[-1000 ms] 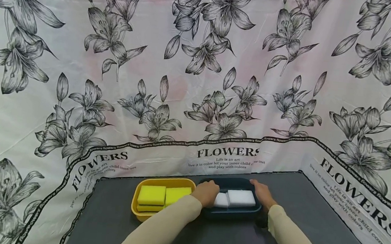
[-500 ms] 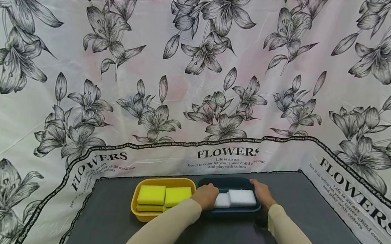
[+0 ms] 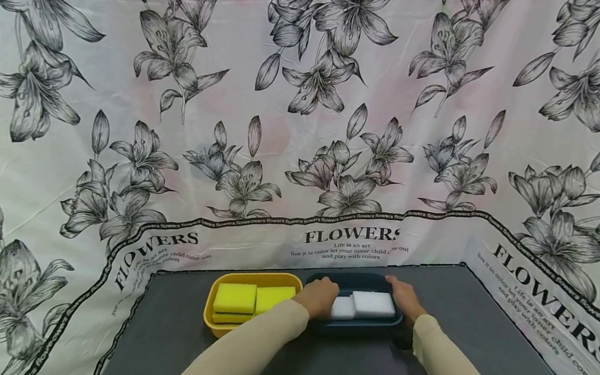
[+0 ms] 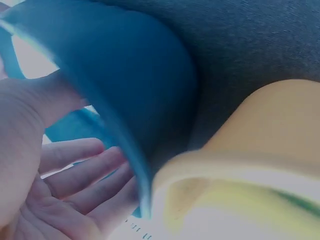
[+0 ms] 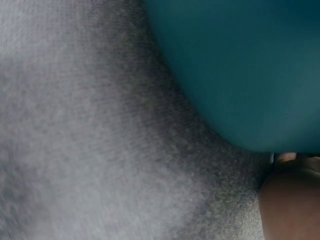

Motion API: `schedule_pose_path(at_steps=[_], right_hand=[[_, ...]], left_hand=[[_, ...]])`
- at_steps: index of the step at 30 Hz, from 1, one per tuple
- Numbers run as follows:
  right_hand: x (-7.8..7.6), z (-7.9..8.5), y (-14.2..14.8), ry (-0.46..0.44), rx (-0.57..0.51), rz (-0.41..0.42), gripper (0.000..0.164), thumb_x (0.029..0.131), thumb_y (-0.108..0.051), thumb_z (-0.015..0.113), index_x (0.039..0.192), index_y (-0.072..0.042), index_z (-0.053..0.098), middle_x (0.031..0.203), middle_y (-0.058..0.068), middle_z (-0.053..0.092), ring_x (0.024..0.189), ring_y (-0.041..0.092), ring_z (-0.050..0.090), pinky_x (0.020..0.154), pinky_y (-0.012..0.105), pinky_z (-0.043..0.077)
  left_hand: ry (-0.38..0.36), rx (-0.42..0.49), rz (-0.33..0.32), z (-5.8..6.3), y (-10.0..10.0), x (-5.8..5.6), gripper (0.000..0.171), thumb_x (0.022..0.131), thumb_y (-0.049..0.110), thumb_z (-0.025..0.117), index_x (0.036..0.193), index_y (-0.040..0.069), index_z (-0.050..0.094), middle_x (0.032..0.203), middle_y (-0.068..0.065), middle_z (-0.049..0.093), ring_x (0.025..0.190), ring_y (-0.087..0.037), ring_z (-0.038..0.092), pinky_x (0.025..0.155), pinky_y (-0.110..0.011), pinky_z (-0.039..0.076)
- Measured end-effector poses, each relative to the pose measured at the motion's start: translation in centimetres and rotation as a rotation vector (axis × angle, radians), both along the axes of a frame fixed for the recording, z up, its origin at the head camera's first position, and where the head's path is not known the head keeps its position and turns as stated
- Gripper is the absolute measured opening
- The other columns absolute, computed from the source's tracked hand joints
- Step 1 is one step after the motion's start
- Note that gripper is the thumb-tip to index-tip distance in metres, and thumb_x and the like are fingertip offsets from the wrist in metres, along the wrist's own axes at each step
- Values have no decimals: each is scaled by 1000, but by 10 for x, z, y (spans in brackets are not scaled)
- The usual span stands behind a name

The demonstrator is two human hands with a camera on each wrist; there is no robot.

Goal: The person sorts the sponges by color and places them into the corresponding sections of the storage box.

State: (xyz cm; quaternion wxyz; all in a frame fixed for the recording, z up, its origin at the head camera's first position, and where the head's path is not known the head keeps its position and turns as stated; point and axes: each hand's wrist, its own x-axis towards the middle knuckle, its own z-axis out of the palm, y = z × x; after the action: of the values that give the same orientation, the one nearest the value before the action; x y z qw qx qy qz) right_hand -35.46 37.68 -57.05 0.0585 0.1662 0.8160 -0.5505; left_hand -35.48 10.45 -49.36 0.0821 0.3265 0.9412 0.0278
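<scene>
A navy plastic bin [image 3: 357, 325] stands on the grey cloth, holding white sponges [image 3: 373, 305]. My left hand [image 3: 318, 297] grips its left end. In the left wrist view, the thumb [image 4: 60, 95] and fingers [image 4: 87, 175] of that hand reach behind the bin's rim, their tips partly hidden. At the opposite end, my right hand [image 3: 404, 298] holds the rim. The right wrist view shows the bin's outer wall [image 5: 240, 75] and only a part of the right hand [image 5: 290, 205]. Left of the navy bin is a yellow bin [image 3: 210, 308] with several yellow sponges [image 3: 235, 298].
Grey cloth [image 3: 348, 373] covers the table. A white curtain [image 3: 256, 195] printed with flowers hangs behind and along both sides. The yellow bin's rim [image 4: 200, 160] nearly touches the navy bin. A dark object [image 3: 401, 339] shows below the right wrist.
The head view has shifted slightly. Both hands keep their places on the navy bin, and neither bin has visibly moved.
</scene>
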Motion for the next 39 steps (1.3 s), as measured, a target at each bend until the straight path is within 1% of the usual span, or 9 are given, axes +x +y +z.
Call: schedule_pose_path(at_steps=[6, 12, 15, 19, 26, 30, 33, 36, 39], right_hand=[[-1, -1, 0, -4, 11, -6, 80, 115, -53, 30, 170, 5, 28, 179, 34, 10, 164, 55, 13, 133, 70, 15], [-1, -2, -2, 6, 27, 13, 79, 115, -52, 29, 169, 6, 29, 178, 33, 11, 164, 55, 13, 133, 70, 15], [-2, -2, -1, 10, 31, 13, 79, 115, -52, 28, 169, 5, 29, 178, 34, 11, 164, 55, 13, 133, 70, 14], [-3, -4, 0, 11, 26, 12, 78, 116, -51, 27, 169, 5, 29, 178, 34, 11, 164, 55, 13, 133, 70, 15], [0, -2, 2, 3, -29, 1, 79, 115, -51, 30, 169, 6, 27, 178, 35, 9, 164, 56, 12, 133, 71, 13], [1, 1, 2, 1, -21, 10, 78, 115, -50, 28, 170, 5, 27, 178, 35, 9, 164, 56, 11, 133, 71, 12], [1, 2, 1, -6, -25, 9, 77, 115, -50, 29, 170, 5, 27, 178, 34, 9, 164, 55, 11, 133, 71, 13], [2, 3, 1, -18, -36, -1, 82, 115, -53, 31, 170, 7, 24, 178, 35, 8, 164, 56, 11, 133, 70, 13], [2, 4, 0, -23, -37, -6, 84, 114, -55, 31, 170, 8, 23, 178, 36, 8, 164, 56, 11, 133, 70, 12]], left_hand=[[-19, -7, -12, 13, -1, 1, 28, 92, 16, 90, 117, 12, 79, 103, -3, 76, 78, -15, 66, 82, -33, 65], [-34, -79, -18, 28, -6, 6, 31, 91, 15, 91, 119, 12, 77, 112, -5, 72, 85, -16, 63, 84, -32, 63], [-30, -102, -18, 31, -9, 8, 33, 91, 15, 91, 120, 13, 76, 116, -5, 71, 88, -16, 63, 87, -33, 63], [16, -133, -39, 31, -15, 12, 30, 93, 16, 90, 120, 13, 78, 111, -4, 74, 86, -15, 65, 87, -32, 63], [74, -171, -89, 38, -26, 26, 24, 95, 17, 88, 117, 14, 81, 102, -1, 76, 79, -13, 66, 84, -29, 64], [105, -174, -130, 44, -32, 38, 24, 95, 17, 88, 117, 15, 80, 100, 0, 75, 78, -12, 63, 83, -27, 64], [120, -172, -150, 49, -37, 48, 20, 96, 16, 87, 114, 15, 80, 97, 0, 72, 77, -11, 61, 79, -25, 62], [140, -179, -169, 53, -44, 57, 16, 97, 17, 86, 112, 15, 80, 96, 0, 71, 77, -12, 60, 76, -25, 60], [165, -181, -184, 56, -53, 63, 18, 96, 18, 87, 113, 16, 81, 97, 0, 73, 79, -11, 61, 77, -24, 61]])
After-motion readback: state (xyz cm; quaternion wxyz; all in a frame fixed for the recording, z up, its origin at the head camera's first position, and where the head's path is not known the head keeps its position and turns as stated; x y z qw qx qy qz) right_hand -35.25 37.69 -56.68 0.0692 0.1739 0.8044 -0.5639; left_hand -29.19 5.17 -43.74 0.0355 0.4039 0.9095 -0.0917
